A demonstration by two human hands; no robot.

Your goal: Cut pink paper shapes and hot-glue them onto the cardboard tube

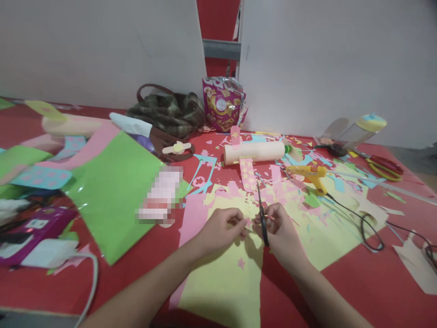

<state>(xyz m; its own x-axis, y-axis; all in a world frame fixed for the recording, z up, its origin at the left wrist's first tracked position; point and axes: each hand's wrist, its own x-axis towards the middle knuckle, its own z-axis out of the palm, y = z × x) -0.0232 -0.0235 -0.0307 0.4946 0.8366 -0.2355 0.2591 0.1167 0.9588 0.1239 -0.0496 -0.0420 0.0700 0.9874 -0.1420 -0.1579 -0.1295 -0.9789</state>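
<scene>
The scissors point(263, 225) are black (the star point(241, 263) pink).

A single view comes from the head camera, above the near side of the red table point(143, 291), facing forward and down. The left forearm point(146, 282) enters between 7 and 8 o'clock, the right forearm point(324, 291) between 4 and 5. The left hand point(221, 230) at 6 and right hand point(283, 234) at 5 sit close; upright white panels point(102, 50) stand farther off around 10 and 2.
</scene>
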